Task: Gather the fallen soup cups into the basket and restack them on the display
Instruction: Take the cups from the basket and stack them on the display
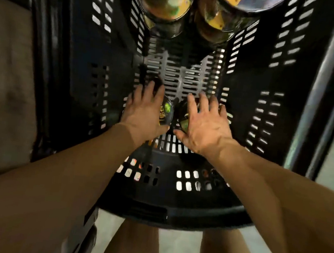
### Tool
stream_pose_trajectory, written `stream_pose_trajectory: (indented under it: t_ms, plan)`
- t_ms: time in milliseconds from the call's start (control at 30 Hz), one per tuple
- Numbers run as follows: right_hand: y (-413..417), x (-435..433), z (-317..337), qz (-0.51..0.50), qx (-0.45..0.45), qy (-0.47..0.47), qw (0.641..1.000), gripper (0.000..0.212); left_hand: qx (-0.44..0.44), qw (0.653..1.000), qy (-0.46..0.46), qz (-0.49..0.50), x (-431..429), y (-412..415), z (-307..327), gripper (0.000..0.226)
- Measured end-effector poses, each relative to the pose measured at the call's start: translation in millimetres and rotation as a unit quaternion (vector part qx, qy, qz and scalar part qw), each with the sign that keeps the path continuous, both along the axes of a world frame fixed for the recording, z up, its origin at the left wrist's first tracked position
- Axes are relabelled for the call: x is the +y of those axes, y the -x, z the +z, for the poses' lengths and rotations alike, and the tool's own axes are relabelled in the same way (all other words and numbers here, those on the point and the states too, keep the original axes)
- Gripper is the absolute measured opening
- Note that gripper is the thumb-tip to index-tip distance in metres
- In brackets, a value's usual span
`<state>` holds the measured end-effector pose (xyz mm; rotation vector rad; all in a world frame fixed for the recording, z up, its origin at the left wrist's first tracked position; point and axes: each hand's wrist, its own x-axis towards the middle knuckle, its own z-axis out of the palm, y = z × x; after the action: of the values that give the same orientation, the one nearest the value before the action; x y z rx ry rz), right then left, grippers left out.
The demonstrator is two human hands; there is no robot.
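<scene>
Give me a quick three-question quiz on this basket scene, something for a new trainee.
1. True or false: the left hand grasps the green-labelled cup, the right hand a second cup.
2. The basket is: A red, B black, C white.
3. Fill in: the stacked cups are at the basket's ____ end.
Key: 1 true; 2 B; 3 far.

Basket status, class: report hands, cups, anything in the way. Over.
Left hand grips near-left cup; right hand grips near-right cup. Both low in basket. Far-left cup and far-right cup clear of hands.
</scene>
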<state>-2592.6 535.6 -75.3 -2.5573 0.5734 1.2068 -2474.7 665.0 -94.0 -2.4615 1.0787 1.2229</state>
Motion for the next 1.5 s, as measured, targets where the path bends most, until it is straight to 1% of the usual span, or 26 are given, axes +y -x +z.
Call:
stream_pose_trajectory:
  t_ms: [67,167,267,367,533,700,867,1033,1167,1233,1367,1500]
  plan:
    - [3.5,5.8,-15.1,0.008,0.017,0.003,1.0,0.113,0.014,0.999,-0.031,-0.015,-0.9,3.3,-9.7,0.122]
    - [4.8,5.5,-26.8,0.02,0.025,0.011,0.999,0.116,-0.006,0.997,-0.065,-0.034,-3.8,7.0,-19.9,0.132]
    - [3.1,-1.7,-32.9,0.043,0.032,0.012,0.999,0.103,-0.039,0.997,-0.053,-0.048,-2.3,7.4,-26.2,0.134]
    - [-1.9,-6.2,-34.1,0.043,0.026,0.007,0.999,0.096,-0.035,0.998,-0.042,-0.043,-2.9,4.0,-27.5,0.134]
    - [-12.2,-13.9,-6.4,0.04,0.037,0.009,0.998,0.119,-0.038,0.999,-0.026,-0.023,-8.6,-4.6,-4.7,0.13]
    - [-21.2,-30.1,45.9,0.044,0.006,0.028,0.999,0.123,-0.04,0.998,-0.013,0.042,-20.7,-17.3,49.9,0.133]
    - [-33.1,-45.5,112.6,0.027,-0.056,0.052,0.997,0.125,-0.06,0.995,0.016,0.081,-30.7,-29.6,117.3,0.132]
    - [-45.6,-58.1,197.8,0.012,-0.096,0.085,0.992,0.12,-0.074,0.99,0.049,0.112,-36.9,-33.0,202.5,0.131]
    - [-53.8,-68.5,288.4,-0.002,-0.127,0.099,0.987,0.118,-0.078,0.987,0.067,0.123,-36.5,-41.4,295.8,0.127]
    - [-56.1,-70.5,338.6,-0.007,-0.149,0.11,0.983,0.117,-0.091,0.986,0.066,0.12,-36.0,-44.7,348.6,0.126]
    - [-51.6,-71.9,444.1,-0.007,-0.196,0.12,0.973,0.111,-0.123,0.976,0.111,0.139,-31.9,-42.7,457.9,0.125]
    - [-47.6,-65.6,541.7,-0.007,-0.241,0.133,0.961,0.105,-0.145,0.968,0.127,0.161,-25.5,-40.2,558.8,0.124]
